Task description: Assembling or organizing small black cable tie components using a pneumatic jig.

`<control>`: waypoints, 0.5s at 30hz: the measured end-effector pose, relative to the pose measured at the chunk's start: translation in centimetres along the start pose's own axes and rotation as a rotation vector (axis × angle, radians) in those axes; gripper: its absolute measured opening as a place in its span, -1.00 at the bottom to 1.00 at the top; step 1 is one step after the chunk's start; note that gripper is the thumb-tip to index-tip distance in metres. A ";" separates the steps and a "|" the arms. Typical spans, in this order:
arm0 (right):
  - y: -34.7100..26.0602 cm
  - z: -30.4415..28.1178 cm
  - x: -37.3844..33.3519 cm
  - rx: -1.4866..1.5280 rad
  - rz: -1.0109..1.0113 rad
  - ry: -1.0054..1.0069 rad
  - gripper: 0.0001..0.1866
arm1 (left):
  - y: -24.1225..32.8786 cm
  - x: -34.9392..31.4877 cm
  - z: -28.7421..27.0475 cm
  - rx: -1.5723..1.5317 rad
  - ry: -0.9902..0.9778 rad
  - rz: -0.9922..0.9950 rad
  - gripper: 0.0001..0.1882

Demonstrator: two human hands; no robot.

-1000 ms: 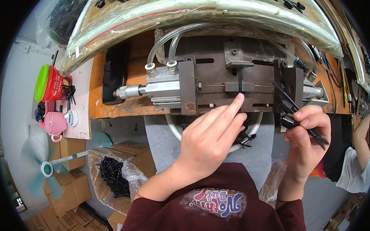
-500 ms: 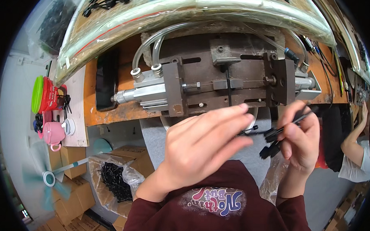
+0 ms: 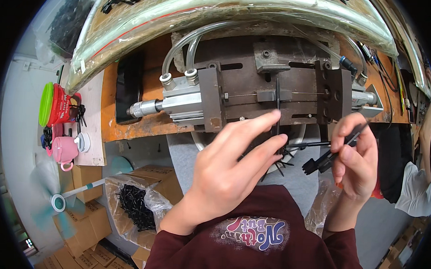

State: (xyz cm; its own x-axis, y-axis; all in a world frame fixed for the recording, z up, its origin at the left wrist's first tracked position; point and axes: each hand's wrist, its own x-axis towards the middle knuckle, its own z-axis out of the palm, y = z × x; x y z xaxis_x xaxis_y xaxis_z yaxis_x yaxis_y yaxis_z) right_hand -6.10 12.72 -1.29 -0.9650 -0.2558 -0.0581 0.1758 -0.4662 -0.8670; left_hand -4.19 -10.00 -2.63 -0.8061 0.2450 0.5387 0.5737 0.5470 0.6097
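Note:
My left hand [image 3: 224, 168] is open, fingers stretched and spread at the front of a dark metal clamping fixture [image 3: 244, 117]. Its index and middle fingertips are right beside a thin black rod [image 3: 278, 91], which stands between two small grey jaws [image 3: 265, 96] of the fixture. The thumb is hidden. My right hand [image 3: 359, 163], to the right, is closed around several black plastic pieces [image 3: 321, 163] with long thin stems. More thin black stems [image 3: 283, 164] show between my hands, partly covered by the left fingers; what holds them I cannot tell.
Silver air cylinders [image 3: 181, 105] with clear hoses flank the fixture on an orange bench. A dark phone-like slab [image 3: 128, 91] lies left. A plastic-lined box of black pieces [image 3: 136, 207] stands below left, near a fan [image 3: 58, 203]. A pink cup [image 3: 64, 149] sits on a shelf.
The view has shifted a little. The nut on the fixture's left rod now sits closer to its plate. My left index finger has lifted away from the others; the pieces in my right hand have turned.

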 end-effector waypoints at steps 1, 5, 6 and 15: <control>-0.3 -0.1 -0.3 -0.018 -0.016 -0.006 -0.73 | -0.3 -0.1 0.6 0.057 -0.016 0.008 -0.60; -0.9 0.0 -0.8 -0.057 -0.079 0.013 -0.75 | -0.9 -0.4 2.3 0.262 -0.048 0.038 -0.70; -0.9 0.1 -0.9 -0.091 -0.083 0.020 -0.76 | -1.1 -0.1 2.4 0.298 -0.025 0.044 -0.75; 0.0 0.1 -0.7 -0.166 -0.007 0.150 -0.85 | -0.9 0.4 1.7 0.302 -0.086 -0.015 -0.71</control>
State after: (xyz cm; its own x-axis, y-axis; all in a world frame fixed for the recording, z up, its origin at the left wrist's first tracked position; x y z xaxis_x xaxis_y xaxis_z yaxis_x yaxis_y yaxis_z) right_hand -5.37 12.80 -1.20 -0.9864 -0.1187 -0.1138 0.1464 -0.3188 -0.9364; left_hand -5.24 -9.07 -3.96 -0.8308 0.2948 0.4720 0.5029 0.7610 0.4099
